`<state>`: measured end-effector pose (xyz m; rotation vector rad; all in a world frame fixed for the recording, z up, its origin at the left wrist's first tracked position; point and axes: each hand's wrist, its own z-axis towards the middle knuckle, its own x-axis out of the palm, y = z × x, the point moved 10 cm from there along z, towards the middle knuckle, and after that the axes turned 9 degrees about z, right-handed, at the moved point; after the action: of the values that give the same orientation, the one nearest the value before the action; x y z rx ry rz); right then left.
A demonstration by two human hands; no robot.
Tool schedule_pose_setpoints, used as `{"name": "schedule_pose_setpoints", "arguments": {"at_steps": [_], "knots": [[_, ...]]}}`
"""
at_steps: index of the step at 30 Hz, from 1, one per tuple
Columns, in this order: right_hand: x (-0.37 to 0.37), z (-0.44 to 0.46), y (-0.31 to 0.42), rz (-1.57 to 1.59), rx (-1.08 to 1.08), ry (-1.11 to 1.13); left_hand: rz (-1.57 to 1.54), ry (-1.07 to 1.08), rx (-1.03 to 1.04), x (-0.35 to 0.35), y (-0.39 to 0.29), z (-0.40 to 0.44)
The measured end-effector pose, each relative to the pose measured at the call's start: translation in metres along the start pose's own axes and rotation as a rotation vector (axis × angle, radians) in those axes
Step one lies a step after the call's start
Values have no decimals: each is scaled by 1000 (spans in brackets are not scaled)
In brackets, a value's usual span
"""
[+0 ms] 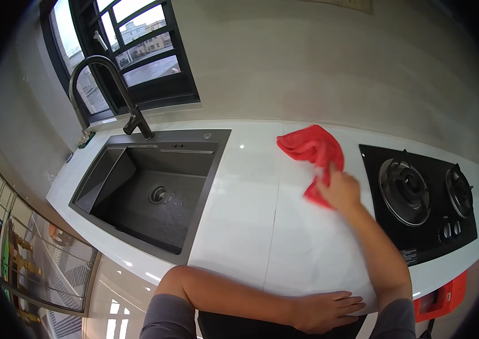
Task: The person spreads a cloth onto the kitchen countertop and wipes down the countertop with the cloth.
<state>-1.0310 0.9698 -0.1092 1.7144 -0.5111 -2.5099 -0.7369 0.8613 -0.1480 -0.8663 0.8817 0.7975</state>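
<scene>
My right hand (341,190) grips a red cloth (314,146) on the white countertop (234,226), between the sink and the stove. The cloth is bunched and spreads away from my fingers toward the wall; the hand is slightly blurred. My left forearm lies across the front of the counter, and my left hand (327,312) rests flat at the front edge with its fingers stretched out, holding nothing.
To the left is a dark sink (154,192) with water drops inside and a tall curved faucet (101,62) behind it. A black two-burner gas stove (420,237) is set in on the right. A red plastic object (443,299) shows below the counter at right.
</scene>
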Motion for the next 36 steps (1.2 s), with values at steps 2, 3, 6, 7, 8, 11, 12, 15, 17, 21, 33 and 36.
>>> {"name": "schedule_pose_setpoints", "arguments": {"at_steps": [2,3,6,7,8,11,12,15,17,21,33,36], "knots": [[12,-33,65,123,-196,126,19,-54,-5,4,0,-1],[10,-57,98,215,-337,165,21,-54,-8,1,1,-1],[11,-127,171,372,-772,302,156,-198,59,-23,-3,0],[12,-145,184,352,-868,355,173,-190,72,-24,-3,1],[-1,-152,191,355,-916,300,189,-183,84,-22,-4,2],[5,-113,158,265,-729,244,21,-69,-40,9,2,1],[3,-88,136,215,-666,102,22,-65,-44,5,3,0],[-2,-2,25,22,-134,-24,-13,-41,-39,-5,1,0],[-11,25,-50,-91,229,75,4,-83,-22,-6,1,0],[-16,19,-55,-47,219,7,3,-96,-12,-9,0,1],[23,-159,178,314,-615,1033,5,-82,-21,-1,-1,1],[18,-110,146,274,-498,711,-19,-74,-46,1,1,0]]}}
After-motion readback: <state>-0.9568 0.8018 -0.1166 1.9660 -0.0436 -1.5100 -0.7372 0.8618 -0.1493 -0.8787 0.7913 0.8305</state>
